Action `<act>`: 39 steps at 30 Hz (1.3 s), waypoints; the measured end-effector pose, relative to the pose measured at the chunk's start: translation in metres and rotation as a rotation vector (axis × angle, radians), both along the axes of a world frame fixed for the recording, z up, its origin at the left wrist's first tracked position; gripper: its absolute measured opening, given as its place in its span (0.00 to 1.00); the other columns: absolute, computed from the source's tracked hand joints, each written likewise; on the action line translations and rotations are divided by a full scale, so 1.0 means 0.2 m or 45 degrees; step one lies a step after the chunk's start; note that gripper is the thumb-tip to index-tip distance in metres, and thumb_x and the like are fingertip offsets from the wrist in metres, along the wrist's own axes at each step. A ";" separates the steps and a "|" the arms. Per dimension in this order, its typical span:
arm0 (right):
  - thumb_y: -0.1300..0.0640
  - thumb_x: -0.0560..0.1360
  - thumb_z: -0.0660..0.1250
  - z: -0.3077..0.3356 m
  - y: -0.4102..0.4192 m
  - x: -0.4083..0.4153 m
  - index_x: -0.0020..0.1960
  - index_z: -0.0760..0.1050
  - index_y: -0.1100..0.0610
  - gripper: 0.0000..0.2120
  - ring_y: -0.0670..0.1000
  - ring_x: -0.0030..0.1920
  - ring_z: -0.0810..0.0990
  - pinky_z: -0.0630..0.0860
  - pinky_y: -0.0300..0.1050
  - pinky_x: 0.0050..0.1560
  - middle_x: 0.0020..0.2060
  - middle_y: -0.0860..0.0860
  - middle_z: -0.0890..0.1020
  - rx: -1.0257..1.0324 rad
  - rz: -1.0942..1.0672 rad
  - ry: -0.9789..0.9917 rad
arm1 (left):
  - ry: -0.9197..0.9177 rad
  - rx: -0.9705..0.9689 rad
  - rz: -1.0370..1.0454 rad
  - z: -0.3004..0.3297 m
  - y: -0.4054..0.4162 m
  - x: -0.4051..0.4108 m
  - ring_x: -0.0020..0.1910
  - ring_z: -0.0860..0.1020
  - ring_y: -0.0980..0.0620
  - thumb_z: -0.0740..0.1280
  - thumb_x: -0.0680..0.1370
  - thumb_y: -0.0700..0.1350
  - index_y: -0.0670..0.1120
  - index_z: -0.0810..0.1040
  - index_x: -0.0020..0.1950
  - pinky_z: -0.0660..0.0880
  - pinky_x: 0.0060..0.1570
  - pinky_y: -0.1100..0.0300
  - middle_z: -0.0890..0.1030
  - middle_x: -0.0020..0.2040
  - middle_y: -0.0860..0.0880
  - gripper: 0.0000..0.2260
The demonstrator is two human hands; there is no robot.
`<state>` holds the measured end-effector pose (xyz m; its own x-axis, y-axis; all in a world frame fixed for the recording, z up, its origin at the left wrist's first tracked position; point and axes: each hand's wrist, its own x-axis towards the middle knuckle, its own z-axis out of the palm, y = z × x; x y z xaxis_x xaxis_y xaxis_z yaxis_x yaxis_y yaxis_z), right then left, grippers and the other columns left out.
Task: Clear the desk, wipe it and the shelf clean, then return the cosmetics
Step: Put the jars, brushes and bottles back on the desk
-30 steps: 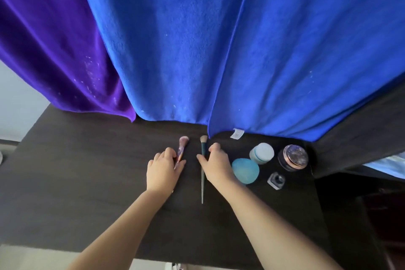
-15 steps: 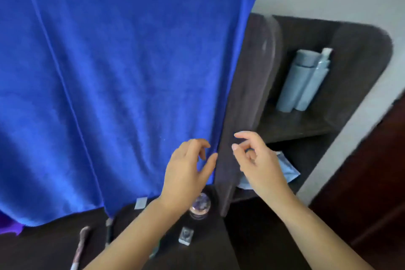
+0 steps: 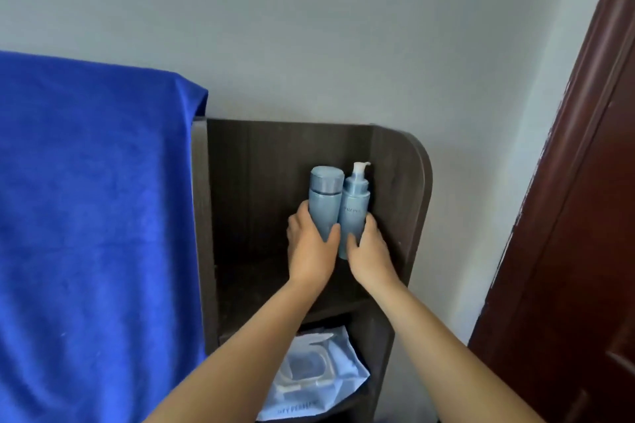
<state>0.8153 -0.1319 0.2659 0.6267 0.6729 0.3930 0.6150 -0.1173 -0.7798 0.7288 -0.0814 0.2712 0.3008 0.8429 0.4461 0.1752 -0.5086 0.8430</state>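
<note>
Two light blue bottles stand side by side in the upper compartment of the dark wooden shelf (image 3: 398, 182). My left hand (image 3: 311, 251) is wrapped around the capped bottle (image 3: 324, 197) on the left. My right hand (image 3: 369, 256) grips the pump bottle (image 3: 355, 206) on the right, which has a white pump head. Both bottles are upright and touch each other. I cannot tell whether they rest on the shelf board or are lifted. The desk and the small cosmetics are out of view.
A blue towel (image 3: 92, 216) hangs over the frame left of the shelf. A pale blue wet-wipes pack (image 3: 319, 374) lies in the lower compartment. A dark red door (image 3: 577, 251) stands at the right, a grey wall behind.
The view swung up and right from the desk to the shelf. Both hands left the brushes on the desk, rose empty past the towel, and now grip the two bottles.
</note>
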 end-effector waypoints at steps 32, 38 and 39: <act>0.57 0.69 0.73 -0.04 -0.52 -0.96 0.60 0.67 0.55 0.23 0.51 0.50 0.76 0.71 0.44 0.47 0.53 0.52 0.77 0.212 0.287 0.213 | 0.026 -0.096 -0.159 -0.01 -0.60 -1.21 0.44 0.74 0.62 0.69 0.72 0.47 0.49 0.66 0.56 0.70 0.36 0.71 0.76 0.50 0.53 0.17; 0.59 0.69 0.72 -0.18 -0.54 -1.74 0.53 0.67 0.50 0.18 0.47 0.46 0.76 0.69 0.38 0.42 0.48 0.50 0.77 0.175 0.472 0.265 | 0.139 -0.077 0.148 -0.13 -0.62 -2.08 0.41 0.73 0.56 0.70 0.71 0.45 0.47 0.66 0.52 0.69 0.35 0.71 0.75 0.44 0.54 0.15; 0.59 0.69 0.72 -0.21 -0.53 -1.86 0.52 0.67 0.50 0.17 0.47 0.45 0.75 0.69 0.38 0.41 0.47 0.49 0.77 0.147 0.502 0.274 | 0.154 -0.098 0.207 -0.16 -0.62 -2.22 0.41 0.73 0.55 0.69 0.71 0.45 0.47 0.66 0.52 0.69 0.35 0.69 0.75 0.44 0.54 0.15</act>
<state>0.4435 -0.2381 0.2232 0.4075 0.8357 0.3681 0.4176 0.1880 -0.8890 0.2855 -0.2048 0.2395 0.2051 0.9150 0.3475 0.3519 -0.4002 0.8462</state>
